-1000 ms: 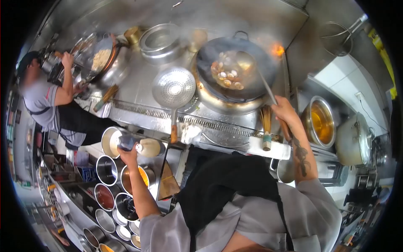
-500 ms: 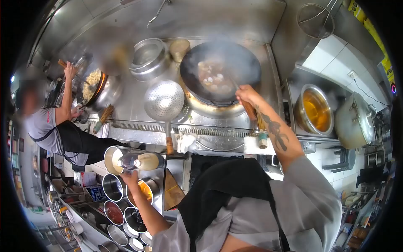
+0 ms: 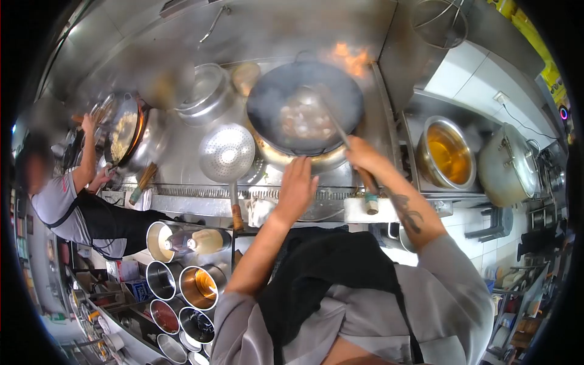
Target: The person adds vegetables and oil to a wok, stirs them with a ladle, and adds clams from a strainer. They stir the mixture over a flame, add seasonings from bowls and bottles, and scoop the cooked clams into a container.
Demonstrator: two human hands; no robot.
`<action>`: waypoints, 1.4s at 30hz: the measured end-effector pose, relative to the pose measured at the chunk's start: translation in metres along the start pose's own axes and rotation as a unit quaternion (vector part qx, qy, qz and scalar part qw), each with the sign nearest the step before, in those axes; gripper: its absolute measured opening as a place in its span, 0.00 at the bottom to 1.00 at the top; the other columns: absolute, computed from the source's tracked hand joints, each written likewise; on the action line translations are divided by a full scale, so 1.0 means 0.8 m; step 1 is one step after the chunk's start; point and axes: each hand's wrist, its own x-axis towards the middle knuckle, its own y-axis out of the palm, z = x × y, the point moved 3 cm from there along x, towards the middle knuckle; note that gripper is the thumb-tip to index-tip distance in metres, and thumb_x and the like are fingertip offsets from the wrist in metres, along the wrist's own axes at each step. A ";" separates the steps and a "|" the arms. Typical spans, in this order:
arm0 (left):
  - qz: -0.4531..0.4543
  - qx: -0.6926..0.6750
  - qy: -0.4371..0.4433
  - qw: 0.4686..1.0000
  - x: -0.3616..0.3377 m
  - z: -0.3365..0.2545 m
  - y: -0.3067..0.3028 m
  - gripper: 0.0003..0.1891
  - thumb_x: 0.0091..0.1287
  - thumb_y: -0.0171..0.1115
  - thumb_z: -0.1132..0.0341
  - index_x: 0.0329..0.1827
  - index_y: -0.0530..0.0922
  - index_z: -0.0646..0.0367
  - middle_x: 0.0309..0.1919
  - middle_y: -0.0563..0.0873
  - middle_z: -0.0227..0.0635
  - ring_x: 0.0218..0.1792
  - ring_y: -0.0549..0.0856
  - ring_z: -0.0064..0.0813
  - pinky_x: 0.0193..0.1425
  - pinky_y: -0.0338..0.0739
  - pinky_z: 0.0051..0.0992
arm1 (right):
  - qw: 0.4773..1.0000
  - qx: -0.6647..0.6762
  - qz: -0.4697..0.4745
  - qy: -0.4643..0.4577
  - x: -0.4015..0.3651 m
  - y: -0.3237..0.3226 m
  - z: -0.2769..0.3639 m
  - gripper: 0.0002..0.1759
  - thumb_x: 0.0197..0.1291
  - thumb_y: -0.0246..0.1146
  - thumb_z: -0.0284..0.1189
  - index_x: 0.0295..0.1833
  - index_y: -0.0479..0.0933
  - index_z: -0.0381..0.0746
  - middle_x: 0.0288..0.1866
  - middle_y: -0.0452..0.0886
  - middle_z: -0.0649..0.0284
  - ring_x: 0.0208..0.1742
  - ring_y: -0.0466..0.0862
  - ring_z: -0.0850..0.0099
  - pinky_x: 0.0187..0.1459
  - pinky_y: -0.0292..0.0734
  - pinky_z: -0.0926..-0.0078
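Left hand (image 3: 296,185): fingers spread, holding nothing; wok (image 3: 267,103) rim just beyond fingertips.
Right hand (image 3: 363,156): fingers wrapped around ladle (image 3: 333,120); its bowl in wok.

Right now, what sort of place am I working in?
Most likely a commercial restaurant kitchen: a large black wok and long metal ladle over open flame on a stainless steel range, round metal seasoning tubs alongside, another person cooking nearby.

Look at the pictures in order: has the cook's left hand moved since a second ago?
Yes. The left hand has left the bottles above the seasoning pots and gone up and right, to the front rim of the wok.
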 end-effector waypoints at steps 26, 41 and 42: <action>0.107 0.045 -0.053 0.992 0.037 0.075 0.125 0.11 0.67 0.59 0.63 0.29 0.76 0.59 0.23 0.83 0.45 0.32 0.83 0.48 0.40 0.73 0.45 | 0.990 -0.028 0.038 -0.130 -0.113 -0.067 0.050 0.27 0.57 0.57 0.26 0.62 0.69 0.28 0.35 0.81 0.40 0.41 0.83 0.45 0.45 0.77 0.54; 0.070 -0.015 -0.035 0.997 0.039 0.055 0.098 0.12 0.67 0.59 0.63 0.27 0.74 0.59 0.23 0.81 0.46 0.31 0.82 0.51 0.38 0.72 0.47 | 0.974 0.057 -0.182 -0.120 -0.133 0.021 -0.044 0.30 0.62 0.57 0.29 0.69 0.62 0.32 0.44 0.81 0.38 0.43 0.82 0.41 0.46 0.78 0.52; 0.072 -0.018 -0.036 0.997 0.044 0.056 0.095 0.12 0.67 0.59 0.63 0.27 0.74 0.59 0.23 0.81 0.47 0.32 0.82 0.51 0.39 0.72 0.47 | 0.973 0.072 -0.192 -0.106 -0.127 0.039 -0.064 0.30 0.62 0.57 0.29 0.69 0.62 0.32 0.44 0.81 0.38 0.43 0.82 0.41 0.46 0.78 0.52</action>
